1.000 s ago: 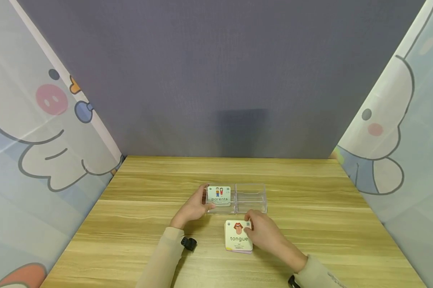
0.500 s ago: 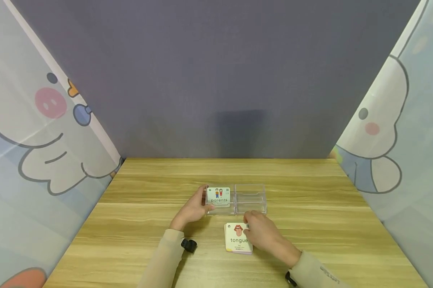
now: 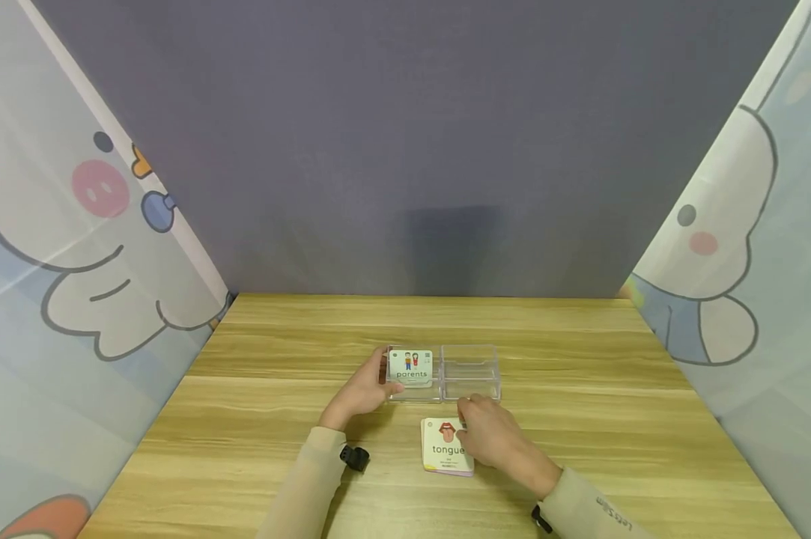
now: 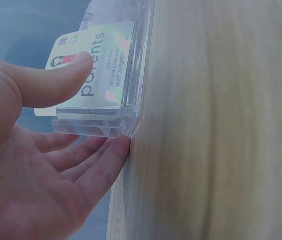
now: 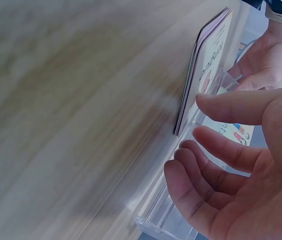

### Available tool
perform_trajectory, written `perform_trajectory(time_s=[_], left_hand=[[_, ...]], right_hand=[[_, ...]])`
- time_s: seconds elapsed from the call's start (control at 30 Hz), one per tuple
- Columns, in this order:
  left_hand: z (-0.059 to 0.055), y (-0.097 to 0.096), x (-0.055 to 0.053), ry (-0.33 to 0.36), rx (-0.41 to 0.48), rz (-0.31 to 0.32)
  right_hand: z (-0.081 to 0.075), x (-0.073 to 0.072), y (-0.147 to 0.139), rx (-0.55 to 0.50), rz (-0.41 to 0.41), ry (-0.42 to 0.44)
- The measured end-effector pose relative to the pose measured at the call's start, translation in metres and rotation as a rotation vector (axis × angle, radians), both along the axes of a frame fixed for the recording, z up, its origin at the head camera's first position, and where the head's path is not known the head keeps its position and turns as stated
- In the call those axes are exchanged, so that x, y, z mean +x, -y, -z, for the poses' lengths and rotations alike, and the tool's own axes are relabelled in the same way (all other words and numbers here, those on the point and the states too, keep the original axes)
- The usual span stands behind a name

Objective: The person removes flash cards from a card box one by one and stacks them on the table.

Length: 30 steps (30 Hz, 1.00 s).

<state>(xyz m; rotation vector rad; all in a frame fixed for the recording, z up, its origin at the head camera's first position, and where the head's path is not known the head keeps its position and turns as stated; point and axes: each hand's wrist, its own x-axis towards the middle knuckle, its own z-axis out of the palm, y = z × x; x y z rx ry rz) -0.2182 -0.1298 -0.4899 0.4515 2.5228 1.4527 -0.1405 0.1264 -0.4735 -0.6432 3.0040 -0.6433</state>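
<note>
In the head view my left hand (image 3: pixel 361 385) grips the left end of a clear plastic card holder (image 3: pixel 470 397). A "parents" flashcard (image 3: pixel 412 367) leans in its left compartment. The left wrist view shows the thumb over the card's front, with the fingertips against the holder's side. My right hand (image 3: pixel 496 434) is at the upper right corner of a stack of flashcards (image 3: pixel 445 457), topped by a "tongue" card. Seen from the right wrist, the thumb touches the stack (image 5: pixel 208 65), and the loosely bent fingers stay apart from the thumb. The stack lies flat on the table.
The holder's right compartment (image 3: pixel 470 367) contains no card. The wooden tabletop (image 3: pixel 277 352) meets a dark grey panel (image 3: pixel 351 187) at the back. Cartoon-printed curtains (image 3: pixel 75 299) stand at both sides. A black wrist device (image 3: pixel 355 458) sits on the left sleeve.
The "tongue" card's upper edge has dropped slightly toward the person, with the right thumb still at its corner. The left hand keeps its place on the card holder.
</note>
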Motion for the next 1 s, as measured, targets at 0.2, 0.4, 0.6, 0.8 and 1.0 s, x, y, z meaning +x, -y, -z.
perform_trajectory(time_s=[0.2,0.4,0.6,0.8,1.0], left_hand=[[0.001,0.000,-0.001,-0.005,-0.003,0.001],[0.001,0.000,-0.001,-0.010,-0.008,0.003],[0.001,0.000,-0.001,-0.019,-0.022,0.003],[0.001,-0.001,-0.002,-0.019,-0.029,0.000],[0.001,0.000,-0.001,-0.017,-0.022,-0.003]], right_hand=[[-0.001,-0.001,0.001,0.006,0.009,-0.003],[-0.006,-0.004,0.002,-0.004,0.022,-0.040],[-0.015,-0.008,0.002,-0.034,0.045,-0.056],[-0.020,-0.013,0.003,-0.065,0.065,-0.076],[-0.026,-0.018,0.004,-0.117,0.081,-0.101]])
